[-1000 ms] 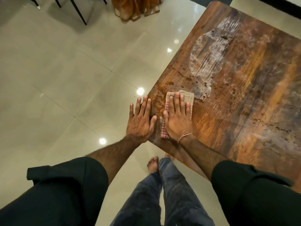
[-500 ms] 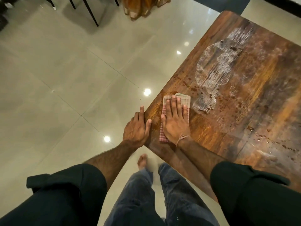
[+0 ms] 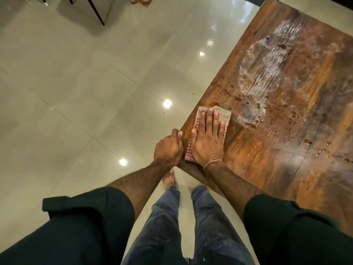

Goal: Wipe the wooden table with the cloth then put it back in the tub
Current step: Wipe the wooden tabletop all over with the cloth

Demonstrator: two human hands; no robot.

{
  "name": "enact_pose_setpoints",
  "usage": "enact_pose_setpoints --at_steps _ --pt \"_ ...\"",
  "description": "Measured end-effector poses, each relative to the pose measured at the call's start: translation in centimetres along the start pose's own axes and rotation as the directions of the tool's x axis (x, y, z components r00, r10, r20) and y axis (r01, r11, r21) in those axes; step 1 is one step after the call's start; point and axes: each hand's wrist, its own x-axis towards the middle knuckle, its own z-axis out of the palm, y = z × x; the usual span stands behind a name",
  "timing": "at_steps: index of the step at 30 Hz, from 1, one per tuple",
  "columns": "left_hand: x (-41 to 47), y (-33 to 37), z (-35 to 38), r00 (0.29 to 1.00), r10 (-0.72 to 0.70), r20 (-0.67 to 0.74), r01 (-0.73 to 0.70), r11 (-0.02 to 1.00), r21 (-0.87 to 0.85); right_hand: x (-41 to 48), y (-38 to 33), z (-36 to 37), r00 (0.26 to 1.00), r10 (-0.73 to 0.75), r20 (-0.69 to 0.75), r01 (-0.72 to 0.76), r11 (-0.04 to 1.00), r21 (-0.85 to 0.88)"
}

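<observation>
A worn wooden table (image 3: 277, 153) fills the right side, with a whitish dried patch (image 3: 267, 73) and dark spots on it. A folded cloth (image 3: 225, 116), beige with a red-checked edge, lies at the table's near left edge. My right hand (image 3: 207, 142) is pressed flat on the cloth, covering most of it. Just left of it, my left hand (image 3: 168, 148) is curled over the table's edge with its thumb on top. No tub is in view.
A glossy pale tiled floor (image 3: 76, 92) spreads to the left with bright light reflections. Black furniture legs (image 3: 97, 12) stand at the top left. My bare foot (image 3: 169, 178) and jeans are below the table's corner.
My left hand went from flat with spread fingers to curled around the table's edge. The right hand stays flat on the cloth at the edge, and my view has shifted left.
</observation>
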Motion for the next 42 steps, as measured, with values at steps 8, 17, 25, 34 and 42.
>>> enact_pose_setpoints --at_steps 8,17,25,34,42 --pt "0.1 -0.2 -0.2 0.998 0.007 -0.058 -0.012 0.996 -0.089 -8.2 -0.4 1.5 0.976 -0.213 0.039 0.213 0.977 0.014" --pt "1.1 -0.8 0.1 0.953 -0.236 0.192 0.304 0.749 -0.589 1.3 -1.1 -0.3 0.996 0.083 0.013 -0.083 0.997 -0.002" --pt "1.7 -1.4 -0.2 0.842 -0.324 0.432 0.534 0.377 -0.757 -8.1 -4.6 2.4 0.967 -0.247 0.068 0.247 0.969 0.001" --pt "1.3 0.7 -2.1 0.880 -0.291 0.375 0.467 0.675 -0.571 -7.5 -1.1 1.2 0.998 0.060 0.037 -0.062 0.996 0.058" --pt "2.0 2.8 -2.7 0.874 -0.355 0.332 0.482 0.723 -0.495 -9.9 -1.8 1.0 0.967 -0.223 0.125 0.221 0.975 0.028"
